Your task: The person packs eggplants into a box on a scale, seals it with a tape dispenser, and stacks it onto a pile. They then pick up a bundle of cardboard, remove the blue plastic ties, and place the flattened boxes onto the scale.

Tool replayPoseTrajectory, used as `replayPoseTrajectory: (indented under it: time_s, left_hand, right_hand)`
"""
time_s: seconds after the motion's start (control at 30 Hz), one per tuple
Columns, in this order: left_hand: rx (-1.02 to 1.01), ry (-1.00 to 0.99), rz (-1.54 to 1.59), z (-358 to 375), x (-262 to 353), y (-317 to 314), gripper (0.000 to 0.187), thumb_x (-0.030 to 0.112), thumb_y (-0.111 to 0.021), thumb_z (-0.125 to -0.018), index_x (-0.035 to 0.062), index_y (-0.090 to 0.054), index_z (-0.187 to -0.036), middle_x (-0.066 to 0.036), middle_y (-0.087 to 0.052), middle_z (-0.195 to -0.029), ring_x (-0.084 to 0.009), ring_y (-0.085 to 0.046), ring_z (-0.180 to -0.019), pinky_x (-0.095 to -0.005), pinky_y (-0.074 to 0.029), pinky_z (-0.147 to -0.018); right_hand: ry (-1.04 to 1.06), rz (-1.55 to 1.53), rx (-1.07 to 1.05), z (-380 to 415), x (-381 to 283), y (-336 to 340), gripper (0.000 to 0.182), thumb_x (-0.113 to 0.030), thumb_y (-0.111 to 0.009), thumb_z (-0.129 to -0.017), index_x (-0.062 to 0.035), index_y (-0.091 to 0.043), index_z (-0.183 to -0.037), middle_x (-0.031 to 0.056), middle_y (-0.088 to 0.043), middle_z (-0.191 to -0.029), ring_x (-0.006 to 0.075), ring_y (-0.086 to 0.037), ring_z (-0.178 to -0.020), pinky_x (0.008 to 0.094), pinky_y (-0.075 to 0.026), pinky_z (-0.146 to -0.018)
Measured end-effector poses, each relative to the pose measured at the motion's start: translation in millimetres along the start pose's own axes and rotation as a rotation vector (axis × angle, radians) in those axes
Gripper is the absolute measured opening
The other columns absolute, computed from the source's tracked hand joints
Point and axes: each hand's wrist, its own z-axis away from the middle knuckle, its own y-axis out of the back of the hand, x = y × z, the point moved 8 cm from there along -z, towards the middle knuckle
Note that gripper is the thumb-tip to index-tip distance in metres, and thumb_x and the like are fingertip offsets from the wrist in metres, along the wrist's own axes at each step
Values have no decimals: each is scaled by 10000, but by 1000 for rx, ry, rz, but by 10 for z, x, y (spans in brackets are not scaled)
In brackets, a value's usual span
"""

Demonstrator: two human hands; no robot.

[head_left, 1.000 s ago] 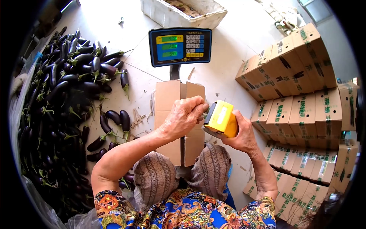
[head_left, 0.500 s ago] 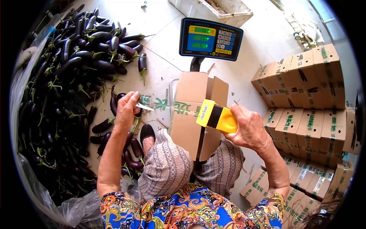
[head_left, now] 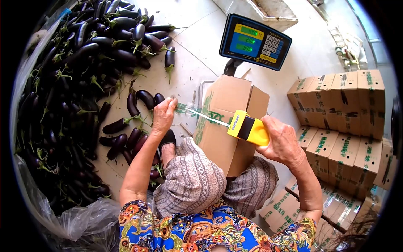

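Stretched over the top of a cardboard box (head_left: 226, 94) is a strip of clear tape with green print (head_left: 201, 115). Its free end is pinched in my left hand (head_left: 165, 115), left of the box. My right hand (head_left: 282, 140) grips a yellow tape dispenser (head_left: 252, 129) against the box's right part. The box stands between my knees, in front of the scale display (head_left: 256, 41). What lies inside the box is hidden.
A big heap of eggplants (head_left: 71, 96) in a clear plastic sheet (head_left: 90, 220) fills the left side, with loose eggplants (head_left: 132, 103) near my foot. Stacked cardboard boxes (head_left: 336, 101) stand at the right. A white bin (head_left: 275, 12) is at the top.
The box's right flap area looks more closed, and the tape now runs taut across the box. The whole view has shifted, with the scale display appearing farther right and more tilted.
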Motion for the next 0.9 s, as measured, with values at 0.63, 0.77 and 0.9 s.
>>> replayPoseTrajectory:
  time_s: [0.63,0.77,0.9]
  left_hand:
    - [-213,-41,-465,240,-541,-1251,251,291,-486,-979,72,-515,-861,-228,-621,-702,-461,-610,-670,-569,-473,-588]
    - [-96,-206,-346,-50,-327,-1171,126,154,-533,-933,36,-574,-915,-215,-622,-881,-413,-603,-845,-493,-484,-730]
    - [3,-442,-67,-375,1150,-880,383,227,-583,-906,10,-552,-1220,-199,-580,-1139,-382,-530,-1072,-443,-408,-955]
  right_hand:
    - [-8,-75,110,-27,85,-53,510,-235,-750,-600,-39,-558,-1030,162,-626,-850,345,-652,-741,397,-546,-664]
    - [42,-69,184,5,69,11,514,-237,-769,-581,-63,-554,-1014,129,-615,-822,322,-645,-723,395,-540,-627]
    - [41,-75,174,20,61,-43,535,-233,-792,-568,-59,-536,-1005,125,-601,-802,305,-650,-714,392,-537,-608]
